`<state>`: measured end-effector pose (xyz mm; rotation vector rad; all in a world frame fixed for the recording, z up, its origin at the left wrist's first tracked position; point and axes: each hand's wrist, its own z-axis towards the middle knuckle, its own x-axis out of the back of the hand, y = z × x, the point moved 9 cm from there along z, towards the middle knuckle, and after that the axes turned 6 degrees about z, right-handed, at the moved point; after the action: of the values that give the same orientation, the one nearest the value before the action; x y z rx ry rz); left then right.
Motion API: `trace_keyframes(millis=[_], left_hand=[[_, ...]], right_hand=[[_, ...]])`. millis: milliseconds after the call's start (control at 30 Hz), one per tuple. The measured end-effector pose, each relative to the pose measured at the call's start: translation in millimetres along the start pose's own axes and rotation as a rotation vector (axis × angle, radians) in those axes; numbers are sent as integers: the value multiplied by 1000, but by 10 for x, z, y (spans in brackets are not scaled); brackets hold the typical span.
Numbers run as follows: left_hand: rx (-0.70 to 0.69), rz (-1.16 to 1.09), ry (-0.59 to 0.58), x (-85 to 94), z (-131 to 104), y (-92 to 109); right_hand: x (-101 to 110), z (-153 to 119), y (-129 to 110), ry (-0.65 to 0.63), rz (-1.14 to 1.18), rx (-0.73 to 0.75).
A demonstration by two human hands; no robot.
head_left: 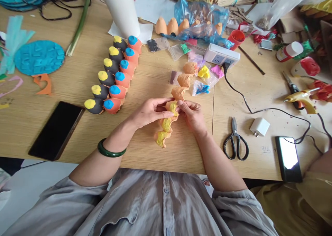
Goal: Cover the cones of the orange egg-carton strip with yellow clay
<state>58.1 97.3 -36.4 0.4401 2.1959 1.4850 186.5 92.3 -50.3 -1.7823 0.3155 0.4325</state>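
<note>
A strip of orange egg carton [178, 92] slants across the table before me, its cups in one row. Yellow clay [166, 124] lines the cups nearest me, while the far cups are bare. My left hand [150, 113] holds the strip's left side near the middle, thumb lying across a yellow cup. On the other side, my right hand [193, 116] grips the edge, its thumb pressed at the top of the yellow part. The right fingertips are partly hidden. Small bags of yellow clay [204, 72] and blue clay [202, 88] lie just beyond the strip.
To the left stand a black carton strip [100, 91] with yellow tops and a red one [123, 79] with blue tops. A phone [57, 130], scissors [235, 139], charger [259, 126], power strip [222, 54] with a cord, and glue gun [302, 98] lie around. A person sits at right.
</note>
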Motion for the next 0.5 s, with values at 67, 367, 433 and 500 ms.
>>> trace_keyframes(millis=[67,367,433,500], left_hand=[[3,46,-8,27,-1,4],[-23,142,33,79,7,-38],[-25,154,49,90,12,-49],[-13,154,54,96,19,-73]], right_hand=[[-23,-4,9,-16,-13,-16],[-84,-29,2,-35,-81,-27],[-70,-34,12,-16,-83,-33],[-71,-40,27,-14,-75,-41]])
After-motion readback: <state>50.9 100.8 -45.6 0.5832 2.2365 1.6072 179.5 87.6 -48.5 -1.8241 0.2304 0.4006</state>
